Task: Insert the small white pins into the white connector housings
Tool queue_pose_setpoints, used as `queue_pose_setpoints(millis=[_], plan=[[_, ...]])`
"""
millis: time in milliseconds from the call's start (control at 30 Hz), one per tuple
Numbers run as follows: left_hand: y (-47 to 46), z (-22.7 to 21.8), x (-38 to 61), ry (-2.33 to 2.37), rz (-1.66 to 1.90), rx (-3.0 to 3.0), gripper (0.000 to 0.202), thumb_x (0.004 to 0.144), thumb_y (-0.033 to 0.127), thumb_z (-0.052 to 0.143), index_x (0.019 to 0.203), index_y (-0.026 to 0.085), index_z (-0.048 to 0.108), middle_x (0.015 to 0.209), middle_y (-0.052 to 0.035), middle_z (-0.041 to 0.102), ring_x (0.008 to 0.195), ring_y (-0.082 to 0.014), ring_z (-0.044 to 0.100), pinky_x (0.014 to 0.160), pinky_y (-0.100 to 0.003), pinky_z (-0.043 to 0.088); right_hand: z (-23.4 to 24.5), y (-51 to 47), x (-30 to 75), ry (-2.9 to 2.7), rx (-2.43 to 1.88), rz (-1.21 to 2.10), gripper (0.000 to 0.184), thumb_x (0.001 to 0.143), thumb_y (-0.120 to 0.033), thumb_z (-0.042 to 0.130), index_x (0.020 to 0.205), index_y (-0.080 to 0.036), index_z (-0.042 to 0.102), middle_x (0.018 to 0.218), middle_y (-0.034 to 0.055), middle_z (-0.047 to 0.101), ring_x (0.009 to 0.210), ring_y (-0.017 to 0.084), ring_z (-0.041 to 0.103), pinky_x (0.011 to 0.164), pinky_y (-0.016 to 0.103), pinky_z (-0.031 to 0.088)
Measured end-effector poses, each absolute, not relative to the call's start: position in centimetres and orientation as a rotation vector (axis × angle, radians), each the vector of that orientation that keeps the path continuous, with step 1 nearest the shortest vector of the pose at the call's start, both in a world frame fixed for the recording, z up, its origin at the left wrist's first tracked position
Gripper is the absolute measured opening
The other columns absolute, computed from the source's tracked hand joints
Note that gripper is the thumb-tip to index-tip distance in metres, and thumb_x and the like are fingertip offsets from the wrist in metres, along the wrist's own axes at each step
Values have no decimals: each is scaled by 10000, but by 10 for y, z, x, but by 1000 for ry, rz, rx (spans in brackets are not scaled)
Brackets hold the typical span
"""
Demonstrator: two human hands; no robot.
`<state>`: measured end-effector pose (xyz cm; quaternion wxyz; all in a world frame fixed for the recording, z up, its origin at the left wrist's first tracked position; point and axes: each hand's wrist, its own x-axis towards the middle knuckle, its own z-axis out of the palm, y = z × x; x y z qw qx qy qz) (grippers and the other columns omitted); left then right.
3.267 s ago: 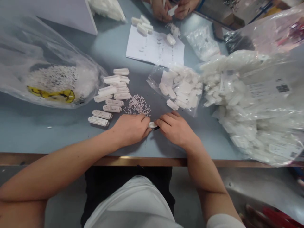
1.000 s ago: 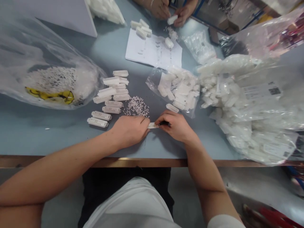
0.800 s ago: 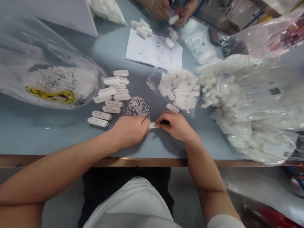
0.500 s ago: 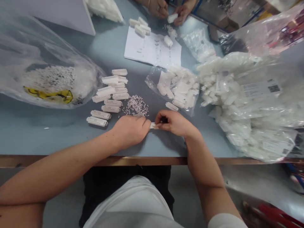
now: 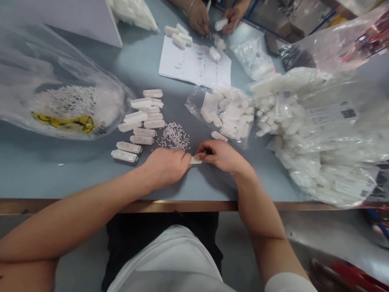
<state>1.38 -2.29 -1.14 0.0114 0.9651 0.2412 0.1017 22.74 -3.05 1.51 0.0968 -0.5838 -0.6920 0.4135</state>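
Observation:
My left hand [image 5: 166,166] is closed on a small white plastic connector housing [image 5: 196,161], low over the table near its front edge. Rows of tiny holes show on the part between my hands. My right hand [image 5: 224,156] pinches at the housing's upper right side; whatever its fingertips hold is too small to make out. Just behind my left hand lies a loose pile of tiny white plugs [image 5: 174,136]. To the left, several similar white housings [image 5: 124,155] lie in a rough column.
An open clear bag of white housings [image 5: 232,117] lies behind my right hand. Large filled bags [image 5: 316,134] crowd the right side; a bag of tiny plugs [image 5: 63,101] is on the left. Across the table, a co-worker's hands [image 5: 200,18] work beside printed sheets [image 5: 173,63].
My right fingertips have moved slightly left along the housing, uncovering more of its right end. My left hand stays nearly still. The co-worker's one hand has shifted down toward the table.

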Motion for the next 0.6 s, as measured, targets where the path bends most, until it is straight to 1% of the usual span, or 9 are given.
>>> queue_pose_setpoints(millis=[167,267,400,500,600], plan=[[-22,-14,13,792,389,2980,285,923,319,451,737,147,582,614,-52,596,528,-198,586,428,-269,302,14,-32,226,-2018,-1696,1194,153,818,-330,639,783,-183,664,730,-9,655,672,124,534,637,251,368],[-24,-14,14,753,386,2963,279,908,331,468,740,144,590,612,-53,598,533,-196,591,438,-267,329,8,-31,225,-1934,-1620,1022,149,860,-327,604,853,-192,666,789,1,671,725,135,561,684,254,398],[-27,-15,15,599,342,2977,270,909,329,471,757,144,596,632,-50,607,546,-196,597,459,-272,373,-7,-28,218,-2064,-1500,791,79,854,-220,601,892,-202,668,881,23,684,826,156,594,777,271,419],[-29,-16,15,560,326,2982,281,917,330,456,758,145,595,634,-47,604,542,-190,592,459,-274,378,-15,-25,211,-2191,-1539,718,82,860,-181,584,880,-198,661,891,40,662,831,170,591,765,278,418],[-29,-17,14,573,312,2982,283,914,349,467,760,148,595,642,-45,601,567,-199,603,455,-275,370,-17,-25,207,-2287,-1614,629,77,884,-204,565,887,-189,640,899,59,644,832,185,576,742,288,403]])
